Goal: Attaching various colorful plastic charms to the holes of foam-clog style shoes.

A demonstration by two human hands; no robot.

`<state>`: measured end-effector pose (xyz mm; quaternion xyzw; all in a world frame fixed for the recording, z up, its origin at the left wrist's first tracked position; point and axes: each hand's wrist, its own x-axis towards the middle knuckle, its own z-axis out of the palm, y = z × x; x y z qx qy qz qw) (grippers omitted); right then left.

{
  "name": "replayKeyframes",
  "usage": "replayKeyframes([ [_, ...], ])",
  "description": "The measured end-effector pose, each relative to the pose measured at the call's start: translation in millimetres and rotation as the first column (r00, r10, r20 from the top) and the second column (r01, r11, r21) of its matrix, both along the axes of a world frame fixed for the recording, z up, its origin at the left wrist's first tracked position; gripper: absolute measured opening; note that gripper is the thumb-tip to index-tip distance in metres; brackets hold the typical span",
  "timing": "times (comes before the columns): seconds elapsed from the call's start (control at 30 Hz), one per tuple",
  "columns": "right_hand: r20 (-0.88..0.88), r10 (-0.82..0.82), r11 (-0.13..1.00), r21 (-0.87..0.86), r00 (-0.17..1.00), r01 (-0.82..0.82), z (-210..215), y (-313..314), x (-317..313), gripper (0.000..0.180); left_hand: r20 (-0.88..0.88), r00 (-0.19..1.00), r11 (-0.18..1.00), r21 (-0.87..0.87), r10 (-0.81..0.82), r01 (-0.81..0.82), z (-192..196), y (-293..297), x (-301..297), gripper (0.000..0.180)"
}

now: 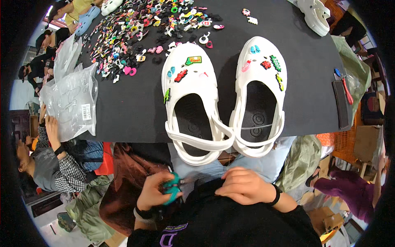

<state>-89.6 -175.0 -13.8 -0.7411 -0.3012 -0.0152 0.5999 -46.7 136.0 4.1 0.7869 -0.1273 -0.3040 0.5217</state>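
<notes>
The left hand (158,190) is down in the person's lap, below the near edge of the black table (135,103). Its fingers are curled tight around a small teal thing (173,191), and I cannot tell what that thing is. The right hand (243,186) is close beside it, also in the lap, with the fingers bent loosely and lying flat on the dark shirt; it does not seem to hold anything. Two white clogs sit side by side at the near edge of the table, and their heel straps hang a little over that edge. The left clog (190,103) and the right clog (260,94) are touching at the straps. Both have small bright charms stuck on their tops. A big heap of loose charms (135,37) is spread across the far left part of the table. Clear plastic bags (72,99) lie at the left edge. A flat dark strip (340,105) and a red-handled tool (345,88) lie at the right edge. Another white clog (314,14) is at the far right corner.
</notes>
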Motion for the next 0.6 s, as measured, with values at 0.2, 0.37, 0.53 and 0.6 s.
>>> replayKeyframes([
  [0.2,-0.515,0.403,0.883,0.437,0.756,-0.172,-12.3,-0.3,6.2,0.013,-0.014,0.839,0.834,-0.097,0.545,-0.543,-78.0,79.5,-9.8,0.029],
  [0.37,-0.670,0.262,0.965,0.199,0.694,-0.172,-30.4,12.1,7.6,0.015,-0.085,0.652,0.654,-0.012,0.753,-0.756,-143.3,112.5,2.1,0.011],
  [0.53,-0.566,-0.123,0.991,-0.116,0.816,0.068,-37.4,16.0,11.7,0.013,-0.045,0.446,0.448,0.076,0.894,-0.891,-213.6,145.9,4.5,0.012],
  [0.6,-0.566,-0.132,0.987,-0.148,0.814,0.057,-40.0,17.9,10.0,0.013,-0.072,0.455,0.459,0.078,0.888,-0.885,-238.8,179.3,-0.7,0.010],
])
